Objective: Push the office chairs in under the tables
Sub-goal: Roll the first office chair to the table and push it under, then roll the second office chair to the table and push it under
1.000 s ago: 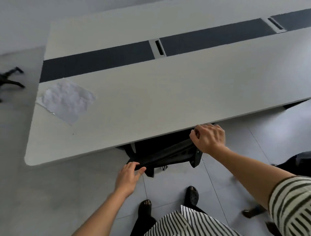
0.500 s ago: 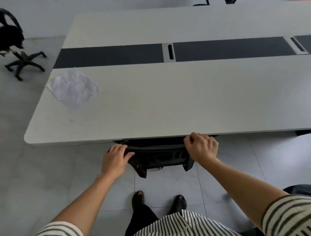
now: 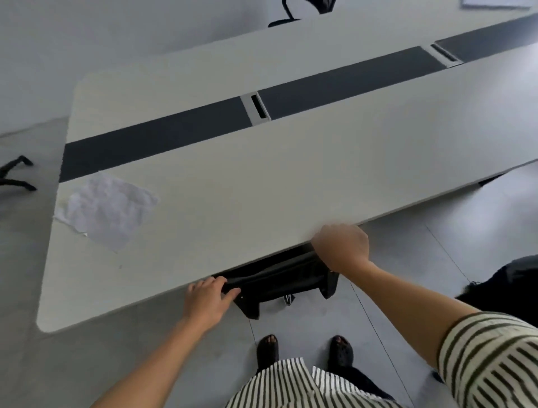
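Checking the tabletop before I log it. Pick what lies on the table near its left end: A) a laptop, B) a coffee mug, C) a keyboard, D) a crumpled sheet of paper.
D: a crumpled sheet of paper lies flat on the pale table near its left end, and no device or cup shows there.

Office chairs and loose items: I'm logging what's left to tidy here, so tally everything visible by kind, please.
Black office chairs, whole or in part: 4 (under the table, far side, base at left, right edge)
Tables: 1
Crumpled paper sheets: 1
Papers at far corner: 1
Total: 7
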### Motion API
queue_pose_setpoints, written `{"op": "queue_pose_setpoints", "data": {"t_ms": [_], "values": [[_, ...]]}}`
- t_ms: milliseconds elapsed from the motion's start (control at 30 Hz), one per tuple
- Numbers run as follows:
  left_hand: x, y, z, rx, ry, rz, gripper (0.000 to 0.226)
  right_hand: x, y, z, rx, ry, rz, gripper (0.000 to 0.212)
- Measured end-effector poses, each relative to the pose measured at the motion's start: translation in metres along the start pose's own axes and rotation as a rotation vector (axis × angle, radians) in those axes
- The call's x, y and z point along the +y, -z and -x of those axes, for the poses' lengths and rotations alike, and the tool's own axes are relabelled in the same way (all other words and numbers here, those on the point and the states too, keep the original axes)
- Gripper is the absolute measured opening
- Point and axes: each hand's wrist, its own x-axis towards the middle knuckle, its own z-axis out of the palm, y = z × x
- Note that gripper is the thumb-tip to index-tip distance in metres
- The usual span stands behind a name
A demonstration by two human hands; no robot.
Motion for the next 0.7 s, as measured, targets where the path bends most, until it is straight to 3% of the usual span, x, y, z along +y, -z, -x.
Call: {"op": "queue_pose_setpoints", "data": {"t_ms": [233,333,467,700], "values": [[0.058,0.028,0.005,0.028,-0.443,0.261,0.028,0.024,0.0,0.056,0.177,-0.184,-0.171,0.035],[0.1,0.035,0.014,0.047,-0.612,0.307,0.026,0.05,0.004,0.118,0.088,-0.353,-0.325,0.04],[0.153,0.026,0.035,-0.133,-0.792,0.295,0.024,0.096,0.002,0.214,-0.014,-0.69,-0.483,0.026],[0.252,-0.026,0.086,-0.342,-0.957,0.226,0.017,0.168,0.009,0.368,0.124,-1.006,-0.573,0.017]]}}
